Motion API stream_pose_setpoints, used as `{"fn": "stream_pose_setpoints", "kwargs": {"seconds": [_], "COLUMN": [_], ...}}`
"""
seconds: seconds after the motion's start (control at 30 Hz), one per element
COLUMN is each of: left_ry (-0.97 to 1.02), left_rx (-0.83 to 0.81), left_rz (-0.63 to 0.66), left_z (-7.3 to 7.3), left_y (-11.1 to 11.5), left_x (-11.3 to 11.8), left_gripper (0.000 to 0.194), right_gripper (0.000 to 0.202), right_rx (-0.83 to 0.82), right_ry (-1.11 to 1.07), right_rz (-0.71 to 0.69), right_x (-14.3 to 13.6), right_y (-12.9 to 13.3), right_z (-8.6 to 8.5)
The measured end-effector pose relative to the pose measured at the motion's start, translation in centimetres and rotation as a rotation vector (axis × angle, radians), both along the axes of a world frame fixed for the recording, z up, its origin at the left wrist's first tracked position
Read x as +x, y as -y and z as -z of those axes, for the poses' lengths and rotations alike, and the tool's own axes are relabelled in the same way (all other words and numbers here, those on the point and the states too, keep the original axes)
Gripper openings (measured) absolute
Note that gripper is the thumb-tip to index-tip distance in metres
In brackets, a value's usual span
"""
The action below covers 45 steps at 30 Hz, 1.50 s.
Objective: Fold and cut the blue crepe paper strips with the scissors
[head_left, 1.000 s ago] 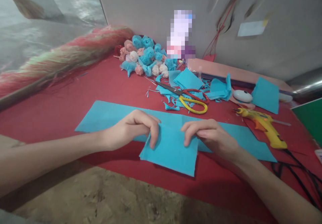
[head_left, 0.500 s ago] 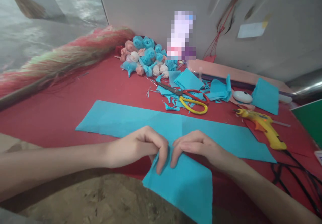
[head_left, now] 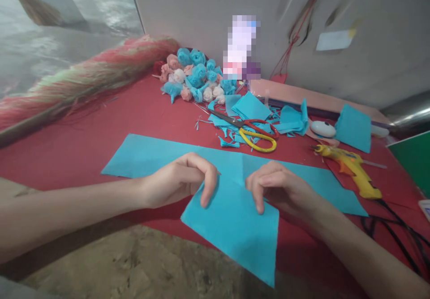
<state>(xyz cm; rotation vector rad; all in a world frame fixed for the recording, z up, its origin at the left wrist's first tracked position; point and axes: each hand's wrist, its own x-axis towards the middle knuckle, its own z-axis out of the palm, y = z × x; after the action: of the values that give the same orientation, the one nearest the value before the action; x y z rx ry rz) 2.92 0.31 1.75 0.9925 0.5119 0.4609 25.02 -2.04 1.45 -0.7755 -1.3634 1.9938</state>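
Note:
A piece of blue crepe paper (head_left: 231, 227) hangs between my hands, its lower edge out past the table's front edge. My left hand (head_left: 195, 178) pinches it near the upper left edge. On the upper right side my right hand (head_left: 272, 182) has its fingers closed on the same sheet. Behind them a long blue paper strip (head_left: 157, 158) lies flat across the table, partly covered by my hands. Scissors (head_left: 257, 135) with one red and one yellow handle rest on blue paper scraps beyond the strip.
Blue, pink and white paper flowers (head_left: 198, 75) are heaped at the back. A yellow glue gun (head_left: 356, 169) lies at the right, its black cord (head_left: 399, 232) trailing forward. A broom (head_left: 83, 75) stretches along the left edge. Folded blue paper (head_left: 354, 129) and a white oval object (head_left: 323, 129) sit at the back right.
My hands have moved apart along the paper, the left one leftward and up, the right one rightward. The sheet has risen a little and is spread wider between them.

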Motion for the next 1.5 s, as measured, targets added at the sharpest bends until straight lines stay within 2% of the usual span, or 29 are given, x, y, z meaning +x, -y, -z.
{"fn": "stream_pose_setpoints", "kwargs": {"seconds": [0.27,0.33,0.5,0.57,0.67,0.77,0.83,0.97,1.17,1.27,1.4,1.5], "left_ry": [0.048,0.088,0.106,0.052,-0.064,-0.158,-0.185,-0.186,-0.157,-0.167,-0.174,-0.170], "left_rx": [-0.013,-0.028,-0.018,0.060,0.330,0.622,0.733,0.797,0.833,0.877,0.994,1.048], "left_rz": [-0.052,-0.078,-0.122,-0.125,-0.070,0.039,0.068,0.047,-0.040,-0.052,-0.077,-0.116], "left_z": [-0.5,-0.7,-0.2,0.1,0.4,0.1,-0.2,-0.4,-0.4,-0.2,-0.1,-0.1], "left_y": [-0.4,-0.7,-1.2,-1.2,-1.1,-1.3,-1.4,-1.5,-1.9,-2.0,-1.8,-1.6], "left_x": [-0.2,-0.4,-0.5,-0.5,-0.5,-0.5,-0.5,-0.6,-0.7,-0.6,-0.6,-0.7], "left_gripper": [0.023,0.023,0.024,0.025,0.025,0.030,0.033,0.035,0.033,0.033,0.034,0.034], "right_gripper": [0.030,0.032,0.033,0.031,0.031,0.031,0.034,0.031,0.025,0.029,0.041,0.039], "right_rx": [-0.061,-0.059,-0.062,-0.080,-0.077,0.025,0.101,0.179,0.095,0.112,0.176,0.207], "right_ry": [0.012,0.013,0.048,0.123,0.311,0.421,0.461,0.499,0.514,0.516,0.474,0.422], "right_rz": [-0.038,0.013,0.253,0.291,0.271,0.210,0.157,0.105,0.137,0.224,0.430,0.532], "right_x": [1.1,1.3,0.8,0.2,-0.6,-1.0,-1.1,-0.8,1.1,1.7,1.6,1.2], "right_y": [-0.5,-0.7,-1.4,-1.3,-0.6,0.1,0.2,-0.2,-1.4,-1.7,-2.0,-2.1], "right_z": [-0.5,-0.8,-0.5,-0.1,0.3,0.3,0.1,-0.6,-1.3,-1.1,-0.5,0.0]}}
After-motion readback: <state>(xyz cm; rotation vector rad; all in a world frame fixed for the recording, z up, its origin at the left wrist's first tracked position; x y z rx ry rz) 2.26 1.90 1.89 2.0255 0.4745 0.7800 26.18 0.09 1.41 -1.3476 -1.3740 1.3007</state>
